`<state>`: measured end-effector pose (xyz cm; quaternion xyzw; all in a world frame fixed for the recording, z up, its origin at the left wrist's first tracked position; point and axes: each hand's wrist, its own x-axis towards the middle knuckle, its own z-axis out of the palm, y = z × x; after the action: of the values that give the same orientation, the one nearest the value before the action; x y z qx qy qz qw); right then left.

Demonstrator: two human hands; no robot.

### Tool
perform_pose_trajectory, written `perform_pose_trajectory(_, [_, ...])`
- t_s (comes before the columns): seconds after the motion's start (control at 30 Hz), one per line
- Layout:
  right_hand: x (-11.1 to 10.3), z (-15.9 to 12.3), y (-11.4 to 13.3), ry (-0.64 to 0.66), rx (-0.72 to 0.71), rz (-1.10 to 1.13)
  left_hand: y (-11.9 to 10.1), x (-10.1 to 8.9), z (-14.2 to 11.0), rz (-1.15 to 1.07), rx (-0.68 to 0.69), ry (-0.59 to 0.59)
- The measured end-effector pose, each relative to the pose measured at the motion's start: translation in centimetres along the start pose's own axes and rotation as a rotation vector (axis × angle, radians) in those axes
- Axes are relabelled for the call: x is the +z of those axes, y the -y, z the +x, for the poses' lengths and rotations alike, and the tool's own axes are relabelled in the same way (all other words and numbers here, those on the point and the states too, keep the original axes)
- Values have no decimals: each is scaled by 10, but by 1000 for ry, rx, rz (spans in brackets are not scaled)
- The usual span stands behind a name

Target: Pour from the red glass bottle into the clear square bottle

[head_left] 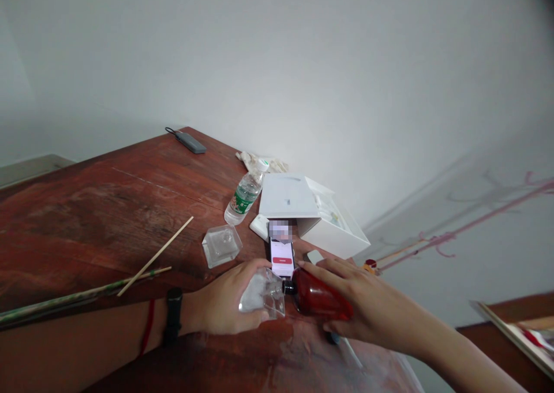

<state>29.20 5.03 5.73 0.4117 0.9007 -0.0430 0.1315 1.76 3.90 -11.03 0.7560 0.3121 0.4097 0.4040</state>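
My left hand (229, 303) is wrapped round a small clear glass bottle (265, 294) lying sideways on the red-brown wooden table (108, 208). My right hand (359, 300) grips a red bottle (320, 298) tilted on its side, its dark neck meeting the mouth of the clear bottle. A black band sits on my left wrist. A phone (281, 249) with a lit screen lies just behind the two bottles.
A clear square dish (221, 244) sits left of the phone. Behind stand a plastic water bottle (244, 194), an open white box (311, 211), a cloth (255, 161) and a grey device (190, 142). Two thin sticks (147, 266) lie at the left.
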Motion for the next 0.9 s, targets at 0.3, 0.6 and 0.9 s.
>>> perform_pose_trajectory(0.3, [-5,1,4,38,15,-3,-3,0,1,-18,-7,4])
perform_pose_trajectory(0.6, [-5,1,6,-1,-13,15,-5,-1,0,-22,-13,2])
perform_pose_trajectory(0.9, [-5,1,6,-7,-10,-3,-1,-5,5,-27,0,2])
